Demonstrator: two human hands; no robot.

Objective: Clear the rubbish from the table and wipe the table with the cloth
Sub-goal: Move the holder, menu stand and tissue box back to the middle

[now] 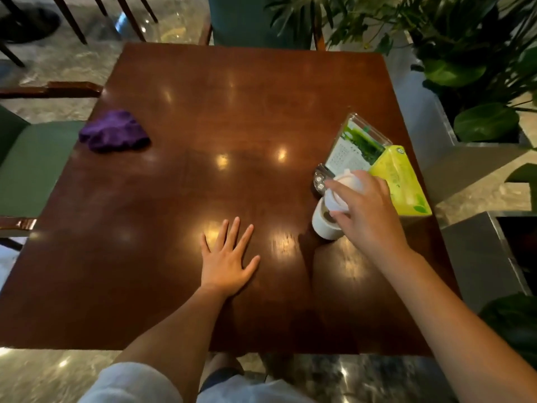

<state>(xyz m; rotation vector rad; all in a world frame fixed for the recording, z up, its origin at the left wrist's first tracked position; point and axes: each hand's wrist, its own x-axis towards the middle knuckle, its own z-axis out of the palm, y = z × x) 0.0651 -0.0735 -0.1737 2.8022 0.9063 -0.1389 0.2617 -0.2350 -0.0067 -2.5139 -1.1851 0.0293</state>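
- The left hand (228, 261) lies flat on the dark wooden table (203, 117), palm down, all 5 fingers spread wide, gripping nothing.
- The right hand (367, 212) reaches over the table's right side and closes around a small white piece (343, 189), pinched between thumb and fingers; what that piece is, I cannot tell through the blur.
- Just under that hand stands a white cup (324, 223), upright on the table, its near edge partly covered by the thumb. Whether the white piece touches the cup is unclear.
- Beside the cup, further back, a clear stand holding a green-and-white card (356, 146) leans at a tilt, with a small shiny metal object (319, 178) at its foot.
- A yellow-green tissue pack (402, 181) lies just beside the stand, close to the table's right edge, partly behind the right hand.
- The purple cloth (114, 132) sits crumpled near the table's left edge, well apart from both hands.
- The middle of the tabletop shows several bright reflections of ceiling lights.
- A green-seated chair (37, 167) stands at the left side, another chair at the far end, and leafy plants (476, 53) in planters fill the right side of the room.
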